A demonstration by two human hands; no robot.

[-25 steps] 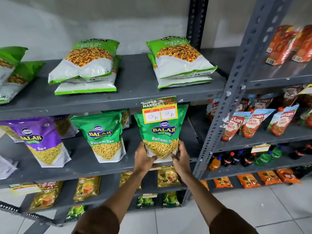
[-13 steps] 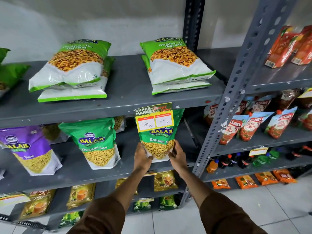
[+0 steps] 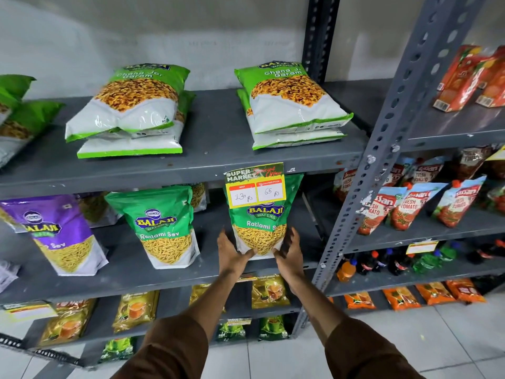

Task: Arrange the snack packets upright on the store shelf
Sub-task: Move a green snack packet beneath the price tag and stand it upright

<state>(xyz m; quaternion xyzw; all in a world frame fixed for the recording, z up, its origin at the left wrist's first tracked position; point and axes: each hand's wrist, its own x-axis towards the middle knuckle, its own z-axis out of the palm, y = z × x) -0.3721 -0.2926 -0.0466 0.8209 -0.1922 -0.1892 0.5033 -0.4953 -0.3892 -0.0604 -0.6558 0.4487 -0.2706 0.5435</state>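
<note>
A green Ratlami Sev packet [image 3: 259, 225] stands upright on the middle grey shelf [image 3: 131, 272], its top behind a yellow price tag [image 3: 256, 188]. My left hand [image 3: 232, 254] cups its lower left corner and my right hand [image 3: 290, 253] its lower right corner. A second green Ratlami Sev packet [image 3: 161, 228] stands upright to the left, and a purple sev packet [image 3: 60, 236] stands further left. On the shelf above, Chana Jor Garam packets lie flat in a left stack [image 3: 131, 113] and a right stack [image 3: 292, 105].
A slotted grey upright post [image 3: 363, 187] stands just right of my hands. Beyond it, shelves carry tomato ketchup pouches [image 3: 407, 206], soft-drink bottles [image 3: 382, 262] and orange cartons [image 3: 470, 77]. Tea packets [image 3: 269, 292] fill the lower shelves. Tiled floor lies below.
Both hands have slid a little lower on the packet, to its bottom corners. The packet sits slightly further back under the price tag. The camera view shifted a little.
</note>
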